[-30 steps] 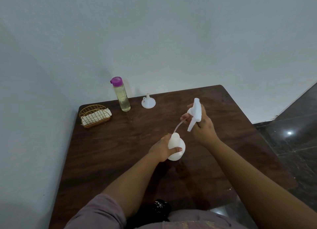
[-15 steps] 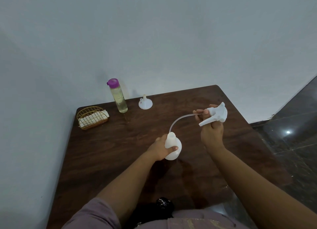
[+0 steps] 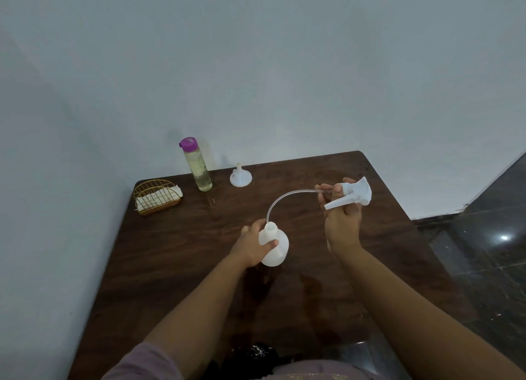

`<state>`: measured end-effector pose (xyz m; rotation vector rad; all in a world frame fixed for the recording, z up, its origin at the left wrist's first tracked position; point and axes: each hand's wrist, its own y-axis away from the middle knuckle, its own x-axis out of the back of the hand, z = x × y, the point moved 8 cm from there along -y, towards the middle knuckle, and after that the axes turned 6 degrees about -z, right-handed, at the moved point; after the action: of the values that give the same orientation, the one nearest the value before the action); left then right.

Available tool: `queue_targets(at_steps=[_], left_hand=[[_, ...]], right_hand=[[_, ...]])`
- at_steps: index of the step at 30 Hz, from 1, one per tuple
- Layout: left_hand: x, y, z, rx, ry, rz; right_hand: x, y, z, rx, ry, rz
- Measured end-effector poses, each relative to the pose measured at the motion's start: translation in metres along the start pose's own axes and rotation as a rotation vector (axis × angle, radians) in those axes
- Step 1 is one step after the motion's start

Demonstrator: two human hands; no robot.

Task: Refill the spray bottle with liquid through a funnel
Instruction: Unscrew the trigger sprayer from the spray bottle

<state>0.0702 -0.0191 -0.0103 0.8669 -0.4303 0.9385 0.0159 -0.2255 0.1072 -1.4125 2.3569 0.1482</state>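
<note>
We read this as a plain room in a home, not a lab or shop. Bare pale wall (image 3: 284, 66), no fittings on it. Dark wooden table (image 3: 176, 266) pushed into the corner against it. Glossy dark stone floor (image 3: 484, 266) at right, reflecting a ceiling light. Household items on the table: gold wire holder (image 3: 155, 197) with napkins, clear bottle (image 3: 197, 169) of yellowish liquid with a purple cap, small white funnel (image 3: 240, 176).
</note>
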Motion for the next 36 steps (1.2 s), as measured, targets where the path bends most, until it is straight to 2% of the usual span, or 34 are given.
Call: queue_targets(at_steps=[14,16,20,23,25,27,30,33,36], left_hand=[[0.006,0.026,0.014,0.098,-0.085,0.113],[0.012,0.030,0.017,0.145,-0.079,0.184],[0.029,0.056,0.043,0.167,-0.007,0.445],[0.034,0.072,0.069,0.084,0.080,0.623],[0.033,0.079,0.088,-0.012,0.196,0.680],[0.023,0.080,0.108,-0.104,0.376,0.614],[-0.009,0.080,0.138,-0.140,0.685,0.326],[-0.041,0.084,0.163,-0.175,0.877,0.076],[-0.064,0.088,0.168,-0.072,0.962,-0.052]], right_hand=[[0.013,0.006,-0.027,-0.014,-0.097,-0.058],[0.017,0.005,-0.032,0.010,-0.095,-0.080],[0.030,0.004,-0.048,0.072,-0.068,-0.106],[0.039,0.004,-0.060,0.103,0.002,-0.138],[0.044,0.007,-0.067,0.152,0.162,-0.201],[0.046,0.015,-0.073,0.254,0.364,-0.308],[0.051,0.027,-0.069,0.392,0.646,-0.435],[0.059,0.030,-0.052,0.474,0.929,-0.557],[0.072,0.033,-0.038,0.515,1.095,-0.647]])
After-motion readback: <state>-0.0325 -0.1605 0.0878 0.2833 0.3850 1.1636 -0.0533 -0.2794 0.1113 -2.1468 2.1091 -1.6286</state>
